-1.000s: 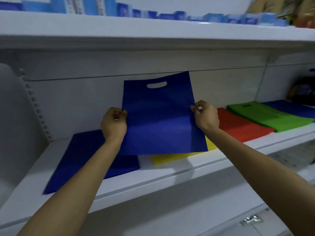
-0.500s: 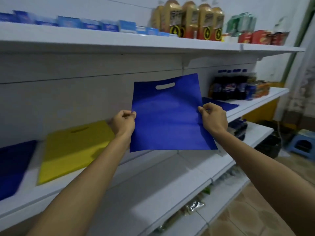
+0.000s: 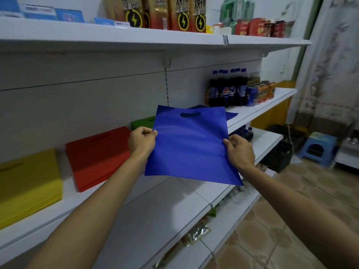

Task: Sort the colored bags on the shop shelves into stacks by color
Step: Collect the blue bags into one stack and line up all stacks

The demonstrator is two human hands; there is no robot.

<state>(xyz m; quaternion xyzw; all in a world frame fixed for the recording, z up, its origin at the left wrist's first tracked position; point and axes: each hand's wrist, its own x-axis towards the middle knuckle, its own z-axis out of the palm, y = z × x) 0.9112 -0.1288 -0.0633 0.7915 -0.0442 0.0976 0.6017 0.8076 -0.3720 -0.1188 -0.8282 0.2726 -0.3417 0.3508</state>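
Observation:
A flat blue bag (image 3: 189,146) with an oval handle slot hangs in the air in front of the middle shelf (image 3: 120,193). My left hand (image 3: 141,141) pinches its left edge and my right hand (image 3: 240,151) pinches its right edge. Behind the held bag lies a blue stack (image 3: 231,114), mostly hidden. On the same shelf sit a green stack (image 3: 141,122), a red stack (image 3: 99,156) and a yellow stack (image 3: 29,183), running leftward.
Dark soda bottles (image 3: 227,88) and cans (image 3: 262,93) stand right of the blue stack. The top shelf carries gold pouches (image 3: 165,13) and boxes. Lower shelves hold packets. A blue stool (image 3: 318,148) and black crate (image 3: 281,154) stand on the tiled floor at right.
The view has swung right along the shelf. Both hands have carried the blue bag right, from in front of the yellow stack to in front of the green and blue stacks, and lower.

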